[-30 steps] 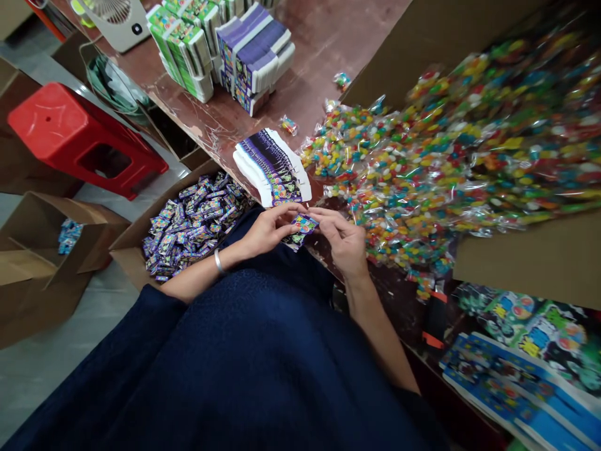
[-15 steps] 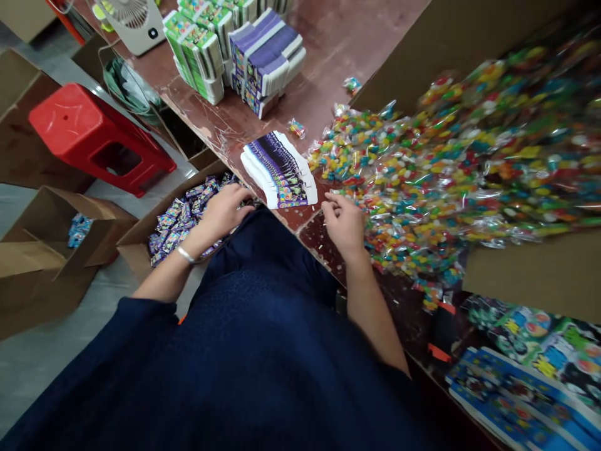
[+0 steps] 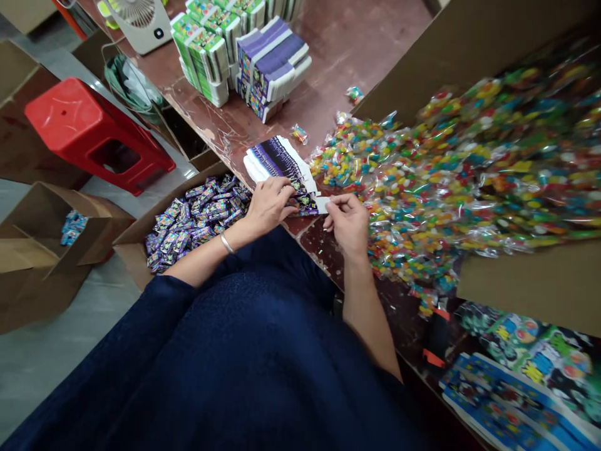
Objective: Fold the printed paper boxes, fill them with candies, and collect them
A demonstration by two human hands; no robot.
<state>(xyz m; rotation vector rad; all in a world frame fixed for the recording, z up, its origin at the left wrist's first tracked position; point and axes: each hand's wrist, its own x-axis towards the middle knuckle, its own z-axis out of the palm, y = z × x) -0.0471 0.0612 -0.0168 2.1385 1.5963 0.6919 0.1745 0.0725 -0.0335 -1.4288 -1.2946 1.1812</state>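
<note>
A fanned stack of flat printed cartons (image 3: 278,155), purple and black with white flaps, lies near the table's edge. At its near end, a single flat carton (image 3: 322,204) spans my two hands. My right hand (image 3: 350,222) is closed, pinching that carton's white end flap between thumb and fingers. From the other side, the bent fingers and thumb of my left hand (image 3: 268,205) grip its printed part, close over the stack. Part of the carton is hidden under the left fingers. Beside the right hand spreads a big heap of clear-wrapped colourful candies (image 3: 399,188).
An open cardboard box (image 3: 129,247) of filled purple packets (image 3: 201,216) stands left, below the table edge. Banded carton bundles, purple (image 3: 272,59) and green (image 3: 201,56), sit behind, near a white fan (image 3: 145,25). A red stool (image 3: 94,134) stands at left. Blue printed sheets (image 3: 507,401) lie lower right.
My left hand has moved right, from above the box of packets to the cartons. My right hand has taken hold of a carton's white flap.
</note>
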